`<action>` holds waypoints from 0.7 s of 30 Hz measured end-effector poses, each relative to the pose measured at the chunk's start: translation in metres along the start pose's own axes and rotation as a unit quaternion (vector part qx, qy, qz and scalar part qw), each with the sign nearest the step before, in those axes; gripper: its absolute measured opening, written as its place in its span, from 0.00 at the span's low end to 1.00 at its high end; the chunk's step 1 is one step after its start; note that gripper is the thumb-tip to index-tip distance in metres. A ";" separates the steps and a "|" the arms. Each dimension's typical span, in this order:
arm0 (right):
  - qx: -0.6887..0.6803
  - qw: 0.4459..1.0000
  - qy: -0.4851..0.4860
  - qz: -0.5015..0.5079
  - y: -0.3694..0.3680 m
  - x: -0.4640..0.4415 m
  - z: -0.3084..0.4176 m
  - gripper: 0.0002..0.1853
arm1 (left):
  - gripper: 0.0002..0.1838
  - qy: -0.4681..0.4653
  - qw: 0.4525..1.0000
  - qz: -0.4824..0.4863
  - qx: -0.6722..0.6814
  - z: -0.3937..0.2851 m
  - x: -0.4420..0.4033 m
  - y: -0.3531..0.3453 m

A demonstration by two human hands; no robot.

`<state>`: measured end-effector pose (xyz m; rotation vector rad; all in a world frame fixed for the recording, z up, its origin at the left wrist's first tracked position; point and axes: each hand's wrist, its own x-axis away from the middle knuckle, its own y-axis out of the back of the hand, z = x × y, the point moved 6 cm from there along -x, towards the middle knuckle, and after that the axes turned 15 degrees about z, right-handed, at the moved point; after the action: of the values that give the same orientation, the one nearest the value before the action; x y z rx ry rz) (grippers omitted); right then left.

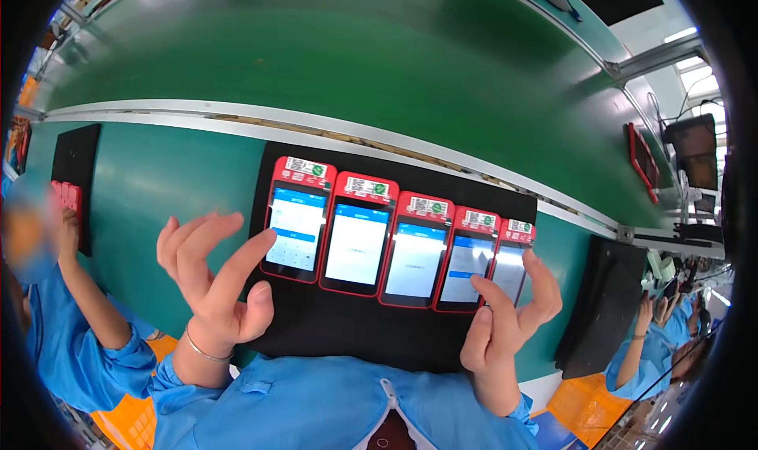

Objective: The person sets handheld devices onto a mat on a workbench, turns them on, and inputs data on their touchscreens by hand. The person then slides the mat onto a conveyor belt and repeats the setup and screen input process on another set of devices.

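Several red handheld devices with lit screens lie side by side on a black mat (355,331). My left hand (217,280) has its fingers spread, and its index fingertip is at the screen of the leftmost device (296,229). It holds nothing. My right hand (509,316) is also open, with its index fingertip at the lower screen of the fourth device (467,268) and another finger over the rightmost device (509,268). Between them lie the second device (357,241) and the third device (414,260), untouched. White labels with codes and green marks show at the devices' tops.
A green raised surface (339,63) runs behind the mat. Co-workers in blue sit at the left (87,331) and right (655,347), near other black mats. Another red device (643,162) stands at the far right. Orange crates show below.
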<state>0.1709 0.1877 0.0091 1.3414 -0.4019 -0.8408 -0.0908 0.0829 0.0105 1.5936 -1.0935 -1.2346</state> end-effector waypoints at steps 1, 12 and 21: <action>0.006 1.000 -0.002 -0.005 -0.002 0.003 -0.002 0.15 | 0.19 -0.014 1.000 -0.001 -0.012 -0.004 0.003 -0.002; 0.028 0.999 0.015 0.013 -0.018 0.042 0.012 0.17 | 0.19 0.011 0.993 0.103 -0.053 -0.029 0.047 -0.014; 0.068 0.995 0.000 0.074 -0.017 0.039 0.014 0.20 | 0.20 0.095 0.993 0.075 -0.009 -0.018 0.047 -0.012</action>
<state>0.1812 0.1495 -0.0115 1.4189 -0.5601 -0.7012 -0.0649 0.0428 -0.0103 1.5518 -1.0559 -0.9703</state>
